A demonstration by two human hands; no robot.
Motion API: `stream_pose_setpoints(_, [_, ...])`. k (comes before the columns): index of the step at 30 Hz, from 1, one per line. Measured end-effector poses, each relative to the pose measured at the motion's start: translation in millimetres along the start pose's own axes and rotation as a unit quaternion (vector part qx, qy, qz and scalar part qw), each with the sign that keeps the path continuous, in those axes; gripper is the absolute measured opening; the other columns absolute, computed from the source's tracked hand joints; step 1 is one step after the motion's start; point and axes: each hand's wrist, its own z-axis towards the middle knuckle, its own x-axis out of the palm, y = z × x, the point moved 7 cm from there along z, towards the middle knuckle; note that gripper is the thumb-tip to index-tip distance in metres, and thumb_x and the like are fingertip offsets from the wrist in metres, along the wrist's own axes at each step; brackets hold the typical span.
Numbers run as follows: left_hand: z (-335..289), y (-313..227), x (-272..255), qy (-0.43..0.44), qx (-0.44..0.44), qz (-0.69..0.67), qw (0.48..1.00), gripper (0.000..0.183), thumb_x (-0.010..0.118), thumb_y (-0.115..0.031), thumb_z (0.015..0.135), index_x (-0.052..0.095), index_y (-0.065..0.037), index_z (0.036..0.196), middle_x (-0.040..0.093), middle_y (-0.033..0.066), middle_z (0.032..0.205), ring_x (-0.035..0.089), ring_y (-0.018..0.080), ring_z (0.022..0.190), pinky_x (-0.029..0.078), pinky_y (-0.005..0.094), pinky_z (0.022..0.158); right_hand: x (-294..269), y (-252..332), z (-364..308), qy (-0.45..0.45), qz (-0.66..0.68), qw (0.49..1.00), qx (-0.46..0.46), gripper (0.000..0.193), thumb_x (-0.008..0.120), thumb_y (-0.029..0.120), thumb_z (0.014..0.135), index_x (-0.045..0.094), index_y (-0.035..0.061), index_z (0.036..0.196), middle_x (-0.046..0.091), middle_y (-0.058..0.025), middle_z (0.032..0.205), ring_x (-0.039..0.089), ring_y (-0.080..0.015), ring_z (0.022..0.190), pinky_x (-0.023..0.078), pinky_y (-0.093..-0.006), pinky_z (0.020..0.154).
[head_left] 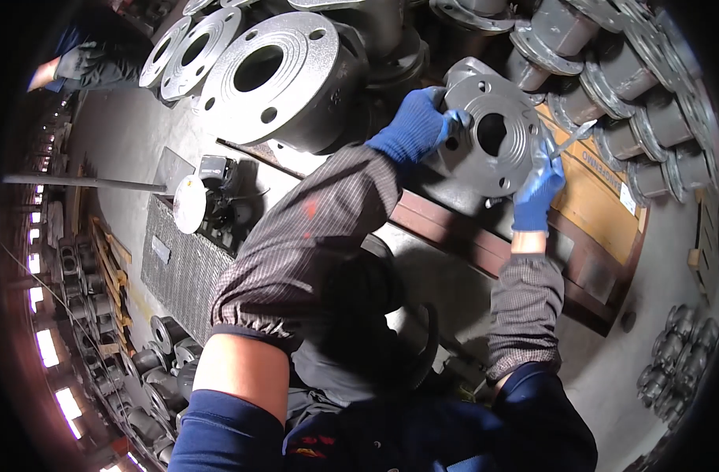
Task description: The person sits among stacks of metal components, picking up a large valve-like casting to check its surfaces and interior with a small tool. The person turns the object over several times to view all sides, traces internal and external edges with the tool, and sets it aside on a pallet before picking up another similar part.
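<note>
A grey flanged metal casting (471,149) stands at the front of the workbench, its round face with bolt holes and a large central bore turned up towards me. My left hand (419,130), in a blue glove, is closed on the left edge of the flange. At the flange's right edge, my right hand (541,187), also blue-gloved, is closed around a thin pale tool (573,137) with a flat blade-like end pointing up and right. The tool's grip is hidden in the fingers, so its exact kind is unclear. Checked sleeves cover both forearms.
Larger flanged castings (258,72) stand at the upper left, and several more are stacked (635,86) at the upper right. Beside the bench lies cardboard (591,189). A small machine (214,193) sits left. Another person's gloved hand (80,63) shows at the far upper left.
</note>
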Motion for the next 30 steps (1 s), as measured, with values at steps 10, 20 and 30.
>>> stream_pose_setpoints(10, [36, 47, -13, -0.198, 0.027, 0.206, 0.958, 0.040, 0.070, -0.012, 0.069, 0.053, -0.001, 0.103, 0.059, 0.0111, 0.101, 0.056, 0.0207, 0.093, 0.048, 0.0309, 0.078, 44, -76, 39, -0.059, 0.024, 0.997, 0.039, 0.023, 0.055, 0.007, 0.085, 0.059, -0.0025, 0.106, 0.061, -0.0040, 0.095, 0.054, -0.0126, 0.081, 0.044, -0.0264, 0.077])
stream_pose_setpoints(20, [25, 22, 38, -0.144, 0.308, 0.456, 0.822, 0.065, 0.059, -0.055, 0.062, 0.055, -0.013, 0.112, 0.052, 0.0171, 0.114, 0.039, 0.0357, 0.115, 0.024, 0.0551, 0.093, 39, -71, 68, 0.058, -0.264, 0.963, -0.004, 0.025, 0.052, 0.012, 0.085, 0.058, -0.0051, 0.102, 0.062, -0.0075, 0.084, 0.054, -0.0155, 0.072, 0.043, -0.0300, 0.065])
stream_pose_setpoints(30, [52, 33, 73, -0.103, 0.225, 0.558, 0.792, 0.090, 0.056, -0.070, 0.061, 0.044, -0.010, 0.126, 0.060, 0.0113, 0.097, 0.045, 0.0318, 0.114, 0.019, 0.0566, 0.098, 67, -71, 134, 0.110, -0.193, 0.974, -0.032, 0.025, 0.054, 0.016, 0.085, 0.063, -0.0036, 0.098, 0.066, -0.0083, 0.082, 0.058, -0.0154, 0.070, 0.045, -0.0289, 0.064])
